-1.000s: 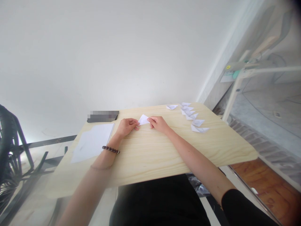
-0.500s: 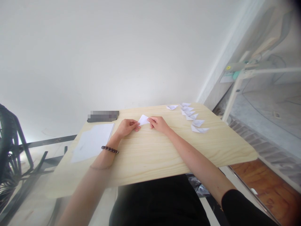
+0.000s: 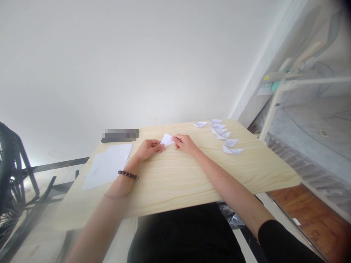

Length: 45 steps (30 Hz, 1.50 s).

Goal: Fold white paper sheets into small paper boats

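Note:
Between my hands, over the middle of the table, is a small folded white paper (image 3: 167, 140). My left hand (image 3: 149, 149) pinches its left lower corner between thumb and fingers. On the other side my right hand (image 3: 185, 143) is closed on the right corner, its fingertips covering that edge. Several folded paper boats (image 3: 232, 150) lie at the right of the table in a loose row, and one more paper boat (image 3: 200, 124) sits apart near the back edge.
White paper sheets (image 3: 108, 164) lie on the left of the wooden table (image 3: 175, 182). Behind them is a dark, partly pixelated object (image 3: 119, 138). A wall (image 3: 164, 73) rises behind the table. A white metal frame (image 3: 271, 113) stands at the right.
My left thumb and fingers have shifted slightly on the folded paper's left corner. The paper has tilted a little; my right hand keeps nearly the same place.

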Available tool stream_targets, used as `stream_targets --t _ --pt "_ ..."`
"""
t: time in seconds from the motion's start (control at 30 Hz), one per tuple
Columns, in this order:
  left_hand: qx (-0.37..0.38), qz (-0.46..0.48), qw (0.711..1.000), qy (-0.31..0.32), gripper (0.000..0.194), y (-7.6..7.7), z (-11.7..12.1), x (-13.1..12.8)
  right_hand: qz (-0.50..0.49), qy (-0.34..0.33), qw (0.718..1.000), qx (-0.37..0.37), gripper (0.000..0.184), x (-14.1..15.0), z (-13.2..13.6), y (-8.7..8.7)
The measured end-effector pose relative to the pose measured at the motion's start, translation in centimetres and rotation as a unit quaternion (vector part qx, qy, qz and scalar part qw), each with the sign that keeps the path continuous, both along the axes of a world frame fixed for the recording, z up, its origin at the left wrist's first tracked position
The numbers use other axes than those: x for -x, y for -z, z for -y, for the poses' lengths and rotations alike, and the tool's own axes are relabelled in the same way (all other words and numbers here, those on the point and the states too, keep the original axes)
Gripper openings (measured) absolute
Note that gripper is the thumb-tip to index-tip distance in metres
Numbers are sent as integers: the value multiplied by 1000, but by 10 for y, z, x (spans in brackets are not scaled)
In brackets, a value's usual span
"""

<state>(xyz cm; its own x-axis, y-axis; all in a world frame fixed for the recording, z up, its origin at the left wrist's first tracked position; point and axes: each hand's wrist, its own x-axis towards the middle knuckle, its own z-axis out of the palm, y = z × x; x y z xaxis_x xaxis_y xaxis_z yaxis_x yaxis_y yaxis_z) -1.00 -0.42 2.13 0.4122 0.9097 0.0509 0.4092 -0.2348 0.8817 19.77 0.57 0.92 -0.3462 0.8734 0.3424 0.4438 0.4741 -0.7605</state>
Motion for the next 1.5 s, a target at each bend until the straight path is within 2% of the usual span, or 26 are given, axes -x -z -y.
stream_targets --t 0.2,0.5,0.83,1.07,1.5 --pt "-17 -8 999 -39 42 0 0 -1 -31 -8 999 30 45 0 -3 3" --pt "2 -9 1000 -22 46 -4 3 -2 -21 -10 1000 -1 42 -1 -2 3" --pt "-12 -20 1000 -20 46 -4 3 -3 -54 -11 998 22 41 0 -3 5" --pt "-18 -16 999 -24 55 -1 0 -1 -61 -4 998 21 42 1 -3 4" --pt "-10 -8 1000 6 44 -5 4 -1 -38 -12 999 18 43 1 -1 3"
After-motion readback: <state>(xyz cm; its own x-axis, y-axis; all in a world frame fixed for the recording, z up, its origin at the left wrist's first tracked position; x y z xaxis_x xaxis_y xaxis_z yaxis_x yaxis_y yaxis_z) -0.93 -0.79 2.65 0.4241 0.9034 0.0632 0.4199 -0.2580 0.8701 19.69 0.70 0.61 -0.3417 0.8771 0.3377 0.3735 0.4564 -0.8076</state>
